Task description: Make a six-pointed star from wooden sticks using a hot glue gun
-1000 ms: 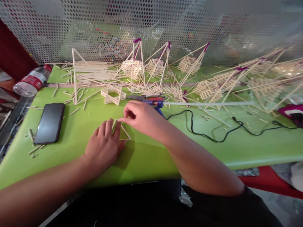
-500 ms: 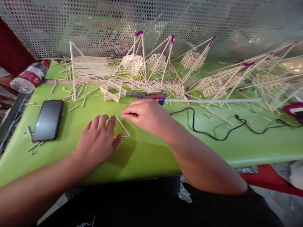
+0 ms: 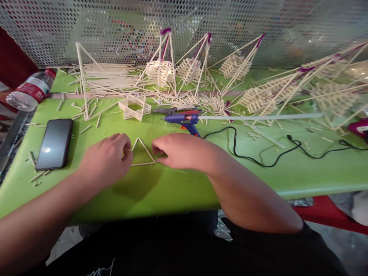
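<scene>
Flanking a small triangle of thin wooden sticks (image 3: 143,163) are two hands, one on each side. The left hand (image 3: 105,159) is loosely curled, its fingers against the triangle's left side. The right hand (image 3: 181,151) is also curled, its fingertips (image 3: 155,150) at the right side. Neither grip looks tightly clenched, but I cannot tell whether either one is actually grasping the sticks.

The triangle is made of three sticks and lies flat on the green surface (image 3: 178,191), between the hands. Its point faces away from the person and its base runs crosswise on the near side. Its longest line cannot be told apart clearly, as the sides look much alike.

Just beyond the right hand lies one blue glue gun (image 3: 184,119), with a pair of dark-handled scissors (image 3: 163,111) behind its nozzle. One long glue stick (image 3: 258,117) stretches right, and one black cord (image 3: 258,161) curls across the surface.

To the left are one phone (image 3: 54,143) and one plastic bottle (image 3: 28,92) on its side. Farther back sit one star-shaped stick frame (image 3: 135,109), one stack of loose sticks (image 3: 106,78), and many purple-tipped stick frames (image 3: 201,65), too tangled to count, against a perforated metal screen (image 3: 184,23).
</scene>
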A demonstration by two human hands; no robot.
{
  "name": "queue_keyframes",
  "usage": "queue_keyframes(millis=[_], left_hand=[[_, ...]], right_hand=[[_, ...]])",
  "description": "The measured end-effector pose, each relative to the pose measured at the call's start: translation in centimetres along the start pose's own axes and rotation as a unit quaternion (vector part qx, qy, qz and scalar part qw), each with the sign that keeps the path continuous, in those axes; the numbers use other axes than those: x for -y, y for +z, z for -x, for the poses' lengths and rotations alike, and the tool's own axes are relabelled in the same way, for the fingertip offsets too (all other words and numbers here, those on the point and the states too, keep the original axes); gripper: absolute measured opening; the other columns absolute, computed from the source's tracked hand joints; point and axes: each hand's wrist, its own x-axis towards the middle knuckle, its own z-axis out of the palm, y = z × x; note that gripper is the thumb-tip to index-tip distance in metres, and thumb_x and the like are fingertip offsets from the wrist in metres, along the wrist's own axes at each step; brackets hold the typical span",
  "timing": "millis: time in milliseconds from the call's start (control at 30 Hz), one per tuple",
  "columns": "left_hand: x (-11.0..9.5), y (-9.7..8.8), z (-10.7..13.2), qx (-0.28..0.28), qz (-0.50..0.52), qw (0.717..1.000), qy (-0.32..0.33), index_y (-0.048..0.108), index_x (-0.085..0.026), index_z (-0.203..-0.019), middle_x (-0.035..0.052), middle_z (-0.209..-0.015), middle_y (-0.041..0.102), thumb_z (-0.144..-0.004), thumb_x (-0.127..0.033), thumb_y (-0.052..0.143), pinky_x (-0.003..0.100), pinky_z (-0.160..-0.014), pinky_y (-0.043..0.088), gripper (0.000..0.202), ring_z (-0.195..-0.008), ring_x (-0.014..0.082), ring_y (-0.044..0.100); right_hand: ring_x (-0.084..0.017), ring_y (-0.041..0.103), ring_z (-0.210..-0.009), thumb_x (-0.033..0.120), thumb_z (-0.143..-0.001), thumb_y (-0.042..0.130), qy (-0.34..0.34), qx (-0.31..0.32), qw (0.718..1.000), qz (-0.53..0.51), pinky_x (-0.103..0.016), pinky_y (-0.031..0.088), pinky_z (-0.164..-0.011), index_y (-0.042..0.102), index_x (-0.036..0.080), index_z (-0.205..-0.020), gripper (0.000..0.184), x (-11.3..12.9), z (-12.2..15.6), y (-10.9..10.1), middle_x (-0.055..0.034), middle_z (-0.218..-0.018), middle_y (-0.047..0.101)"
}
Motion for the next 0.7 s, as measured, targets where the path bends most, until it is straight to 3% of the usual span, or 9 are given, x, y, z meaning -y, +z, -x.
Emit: queue_keyframes(millis=[133, 233, 333, 500, 700], left_hand=[[0.4, 0.5, -1.5, -0.056, 0.238, 0.968, -0.053, 0.071, -0.025, -0.085, 0.0036, -0.083, 0.076, -0.082, -0.028, 0.067, 0.034, -0.065, 0.038, 0.006, -0.069, 0.0207, 0.06], [1.4, 1.2, -2.7, -0.076, 0.314, 0.943, -0.079, 0.072, -0.024, -0.085, 0.0013, -0.077, 0.073, -0.083, -0.029, 0.062, 0.031, -0.062, 0.041, 0.011, -0.064, 0.0179, 0.058], [2.4, 2.1, -3.8, -0.095, 0.394, 0.909, -0.099, 0.071, -0.023, -0.085, 0.0023, -0.078, 0.073, -0.081, -0.028, 0.058, 0.03, -0.067, 0.049, 0.015, -0.071, 0.018, 0.066], [3.3, 3.2, -4.9, -0.121, 0.491, 0.853, -0.13, 0.068, -0.023, -0.08, 0.0032, -0.081, 0.073, -0.076, -0.027, 0.057, 0.03, -0.07, 0.056, 0.013, -0.07, 0.016, 0.067], [3.6, 3.3, -5.0, -0.144, 0.534, 0.818, -0.159, 0.069, -0.022, -0.078, 0.0015, -0.078, 0.071, -0.075, -0.024, 0.062, 0.028, -0.067, 0.055, 0.009, -0.067, 0.014, 0.064]], right_hand=[[-0.027, 0.074, -0.085, 0.028, -0.096, 0.086, -0.018, -0.002, 1.0, 0.01, -0.036, 0.034, -0.062, 0.075, 0.025, -0.107, 0.016, 0.7, 0.2, 0.3, -0.0077, -0.103, 0.084], [-0.028, 0.077, -0.09, 0.026, -0.1, 0.083, -0.039, -0.007, 0.998, 0.042, -0.037, 0.036, -0.063, 0.075, 0.024, -0.116, 0.018, 1.4, 0.2, 0.5, -0.0097, -0.111, 0.085], [-0.027, 0.077, -0.087, 0.022, -0.103, 0.073, -0.046, -0.006, 0.995, 0.085, -0.037, 0.035, -0.061, 0.076, 0.024, -0.115, 0.012, 1.9, 0.1, 0.9, -0.0094, -0.111, 0.085], [-0.026, 0.074, -0.082, 0.016, -0.101, 0.067, -0.042, 0.004, 0.994, 0.105, -0.038, 0.03, -0.061, 0.076, 0.023, -0.102, 0.011, 2.6, -0.2, 1.3, -0.0086, -0.101, 0.084], [-0.022, 0.07, -0.079, 0.016, -0.098, 0.07, -0.038, -0.029, 0.996, 0.069, -0.037, 0.032, -0.064, 0.071, 0.023, -0.101, 0.008, 1.8, 0.4, -0.2, -0.0038, -0.097, 0.083]])
